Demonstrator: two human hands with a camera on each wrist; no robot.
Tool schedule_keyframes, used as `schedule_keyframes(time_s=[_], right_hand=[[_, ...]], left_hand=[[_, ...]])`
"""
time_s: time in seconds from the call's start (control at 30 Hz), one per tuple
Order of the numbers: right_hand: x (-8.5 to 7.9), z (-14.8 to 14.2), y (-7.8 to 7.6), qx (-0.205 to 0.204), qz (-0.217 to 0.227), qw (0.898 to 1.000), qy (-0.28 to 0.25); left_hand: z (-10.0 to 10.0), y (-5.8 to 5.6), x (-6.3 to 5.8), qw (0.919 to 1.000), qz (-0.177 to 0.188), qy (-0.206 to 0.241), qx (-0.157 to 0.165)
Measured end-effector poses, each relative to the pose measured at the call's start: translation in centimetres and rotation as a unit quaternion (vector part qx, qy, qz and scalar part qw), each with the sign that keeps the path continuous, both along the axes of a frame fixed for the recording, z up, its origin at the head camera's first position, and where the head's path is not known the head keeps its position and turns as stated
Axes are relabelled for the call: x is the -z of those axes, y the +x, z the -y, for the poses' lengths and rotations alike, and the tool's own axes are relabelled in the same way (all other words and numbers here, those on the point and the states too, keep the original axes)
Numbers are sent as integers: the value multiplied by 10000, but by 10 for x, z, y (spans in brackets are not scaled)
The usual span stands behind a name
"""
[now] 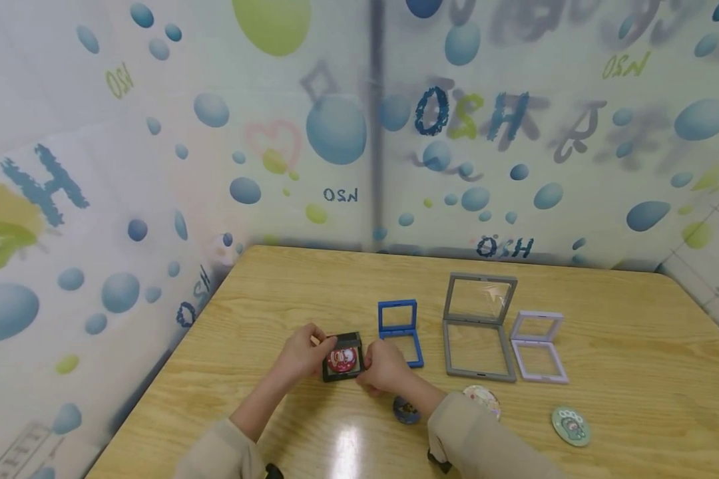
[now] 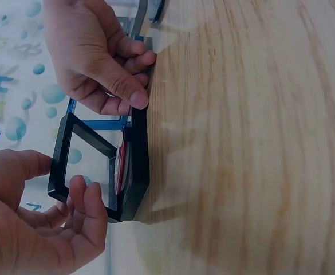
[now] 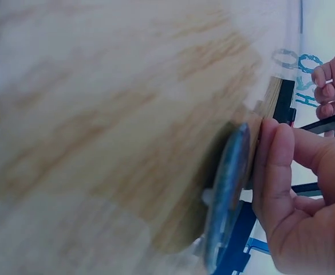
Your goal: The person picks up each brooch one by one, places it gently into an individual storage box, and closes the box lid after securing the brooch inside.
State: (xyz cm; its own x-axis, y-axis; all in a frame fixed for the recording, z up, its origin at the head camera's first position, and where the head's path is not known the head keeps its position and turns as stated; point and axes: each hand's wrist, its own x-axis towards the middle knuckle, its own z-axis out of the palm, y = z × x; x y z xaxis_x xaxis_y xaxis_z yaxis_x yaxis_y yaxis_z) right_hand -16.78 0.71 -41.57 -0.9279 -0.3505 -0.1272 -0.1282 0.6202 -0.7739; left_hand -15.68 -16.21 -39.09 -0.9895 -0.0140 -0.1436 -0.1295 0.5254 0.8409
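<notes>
A small black hinged display frame (image 1: 343, 378) sits on the table with its lid raised. Inside its base lies a round red badge (image 1: 342, 360) with a cartoon face, seen almost edge-on in the left wrist view. My left hand (image 1: 302, 352) holds the raised lid between thumb and fingers at the frame's left side. At the right edge of the base, my right hand (image 1: 388, 367) pinches the frame's side with thumb and fingers. The right fingertips partly hide that edge.
An open blue frame (image 1: 419, 349) stands just beyond my right hand. Farther right are an open grey frame (image 1: 481, 375) and a lilac one (image 1: 545, 379). Nearer lie a dark blue badge (image 1: 406, 410), a floral badge (image 1: 482, 396) partly behind my sleeve, and a green badge (image 1: 571, 426).
</notes>
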Motion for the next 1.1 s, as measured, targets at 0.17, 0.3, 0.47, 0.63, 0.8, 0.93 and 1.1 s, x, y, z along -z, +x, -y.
schedule_keyframes(time_s=[0.17, 0.3, 0.47, 0.63, 0.8, 0.93, 1.1], right_hand=[[0, 0, 0, -25, -15, 10000, -15], [0, 1, 0, -30, -53, 10000, 13], [0, 1, -1, -16, 57, 10000, 0], [1, 0, 0, -54, 42, 10000, -51], [0, 0, 0, -53, 29, 10000, -48], [0, 0, 0, -55, 22, 10000, -53], [0, 1, 0, -29, 38, 10000, -30]], left_hand=[[0, 5, 0, 9997, 125, -100, 165], [0, 9, 2, 9989, 231, -247, 339], [0, 10, 6, 9980, 258, -383, 421], [0, 11, 7, 9970, 293, -549, 454], [0, 7, 10, 9916, -136, -1161, 561], [-1, 2, 10, 9770, -479, -1979, 633], [-3, -2, 9, 9669, -580, -2388, 687]])
